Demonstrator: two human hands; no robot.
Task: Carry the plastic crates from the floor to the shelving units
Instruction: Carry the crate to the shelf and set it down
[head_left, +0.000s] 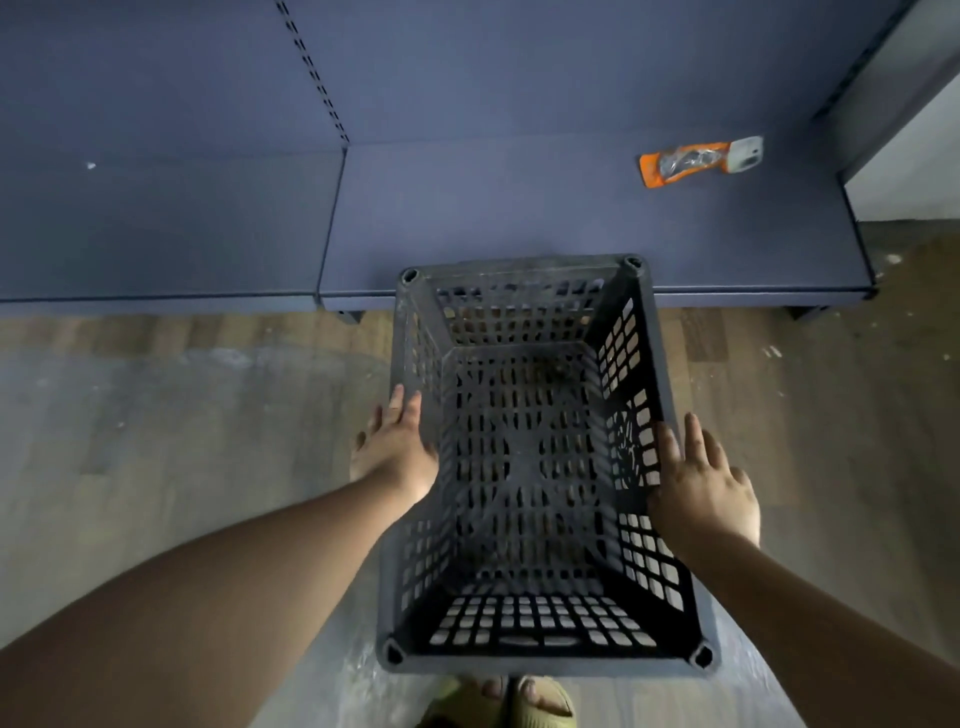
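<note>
A dark grey plastic crate (524, 312) with perforated walls is in front of me, open side up and empty. My left hand (400, 447) lies flat against its left outer wall, fingers stretched forward. My right hand (701, 483) presses the right outer wall the same way, so the crate is clamped between both palms. The crate's far rim overlaps the front edge of the low blue shelf (519, 208). I cannot tell whether the crate rests on the floor or hangs above it.
An orange packet (685, 161) and a small white item (745, 153) lie on the shelf at the back right. A second shelf section (156, 234) adjoins on the left. Wooden floor (182, 415) spreads below. My green slippers (509, 701) show under the crate's near rim.
</note>
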